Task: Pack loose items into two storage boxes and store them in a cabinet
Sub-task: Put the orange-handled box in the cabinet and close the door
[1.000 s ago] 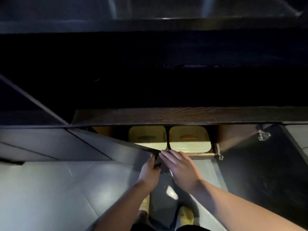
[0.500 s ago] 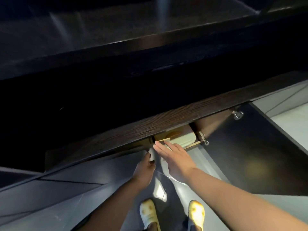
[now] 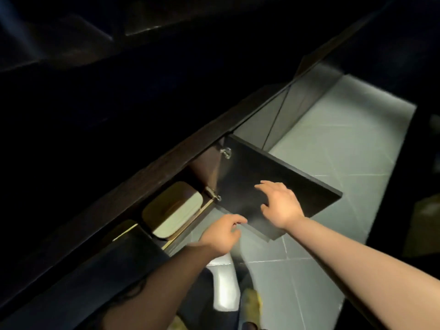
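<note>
Inside cabinet (image 3: 281,184), cream storage box (image 3: 173,208) sits lidded.

We see a grey tiled floor (image 3: 333,177) with pale grout lines to our right. Low in the view stands a yellow slipper (image 3: 252,306), blurred. A dark countertop (image 3: 119,91) fills the upper left, too dim to make out.

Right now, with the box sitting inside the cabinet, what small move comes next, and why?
Probably swing the right door shut. It stands wide open with the right hand spread over its inner face. The storage box already sits inside the cabinet, lid on. The left hand, fingers loosely curled, holds nothing, so nothing visible is left to load.
</note>
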Demonstrator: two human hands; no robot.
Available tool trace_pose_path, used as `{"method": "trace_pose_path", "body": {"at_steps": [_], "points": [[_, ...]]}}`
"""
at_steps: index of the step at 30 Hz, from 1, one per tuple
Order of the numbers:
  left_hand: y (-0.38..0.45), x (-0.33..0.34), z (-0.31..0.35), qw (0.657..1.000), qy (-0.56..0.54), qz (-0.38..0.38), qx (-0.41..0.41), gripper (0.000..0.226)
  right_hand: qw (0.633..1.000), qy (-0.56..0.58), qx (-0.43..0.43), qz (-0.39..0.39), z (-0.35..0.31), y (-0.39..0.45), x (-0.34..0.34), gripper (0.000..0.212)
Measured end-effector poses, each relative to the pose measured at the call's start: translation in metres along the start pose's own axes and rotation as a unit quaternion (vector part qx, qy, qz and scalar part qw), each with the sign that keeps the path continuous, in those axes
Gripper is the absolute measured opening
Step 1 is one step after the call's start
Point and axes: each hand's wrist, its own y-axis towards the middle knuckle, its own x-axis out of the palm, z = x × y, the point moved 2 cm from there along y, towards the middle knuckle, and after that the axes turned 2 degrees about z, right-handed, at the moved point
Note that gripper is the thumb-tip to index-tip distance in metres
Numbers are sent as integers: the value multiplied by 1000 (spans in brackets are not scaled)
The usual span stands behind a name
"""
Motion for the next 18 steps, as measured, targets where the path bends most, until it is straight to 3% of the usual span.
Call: {"method": "trace_pose_path", "body": {"at_steps": [3, 9, 13, 18], "points": [[37, 23, 49, 998, 44, -28, 44, 37, 997, -32, 69, 10, 62, -2, -16, 65], [77, 66, 89, 998, 48, -45, 21, 34, 986, -54, 150, -43, 150, -1, -19, 73], [81, 88, 94, 999, 33, -43, -4, 35, 983, -52, 158, -74, 172, -2, -5, 72], [70, 91, 83, 998, 37, -41, -13, 39, 988, -48, 146, -18, 178, -5, 7, 82]]}}
